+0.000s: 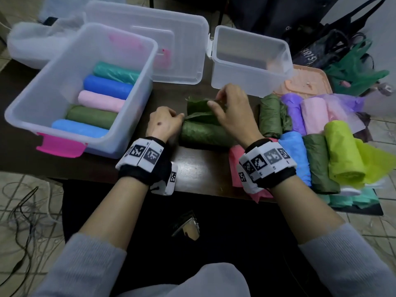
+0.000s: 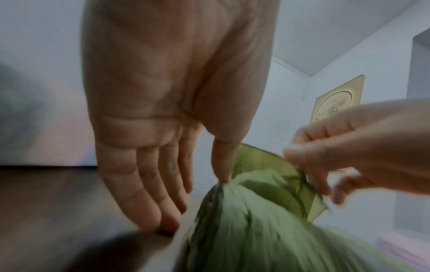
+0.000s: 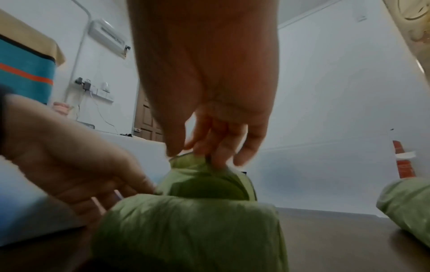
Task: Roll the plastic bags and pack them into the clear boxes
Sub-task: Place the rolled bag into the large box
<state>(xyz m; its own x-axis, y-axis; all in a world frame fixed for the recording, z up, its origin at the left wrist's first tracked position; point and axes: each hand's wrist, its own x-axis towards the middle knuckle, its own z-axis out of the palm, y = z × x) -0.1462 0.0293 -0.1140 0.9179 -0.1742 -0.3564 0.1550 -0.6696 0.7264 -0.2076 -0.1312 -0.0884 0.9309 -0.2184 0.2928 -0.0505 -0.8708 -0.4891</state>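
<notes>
A dark wooden table (image 1: 192,170) carries everything. On its left stands the large clear box (image 1: 120,133), pink latch (image 1: 61,146) at its near end, holding five rolled bags side by side: teal (image 1: 116,72) farthest, then blue (image 1: 107,85), pink (image 1: 100,101), dark green (image 1: 91,116) and light blue (image 1: 79,128) nearest. Behind it lies a clear lid (image 1: 171,39), and to the right of that stands a smaller clear box (image 1: 250,58) with nothing visible inside.

Along the right side of the table lies a cluster of bag rolls touching one another: a lime roll (image 1: 342,153), a dark green one (image 1: 319,163), a light blue one (image 1: 295,155), a coral one (image 1: 235,166), and farther back an olive (image 1: 270,114), a purple (image 1: 293,110) and a pale pink one (image 1: 315,116).

In the middle, between the two boxes and nearer the person, lies the green bag (image 1: 203,131), mostly rolled, with its loose end standing up on the far side. The left hand (image 1: 165,123) pinches the gathered left edge of that loose end between thumb and forefinger, the other fingers hanging straight toward the table. The right hand (image 1: 231,110) pinches the top edge of the loose flap with curled fingers, holding it open like a pocket above the roll. Both wrists wear bands printed with black-and-white markers (image 1: 145,153).
</notes>
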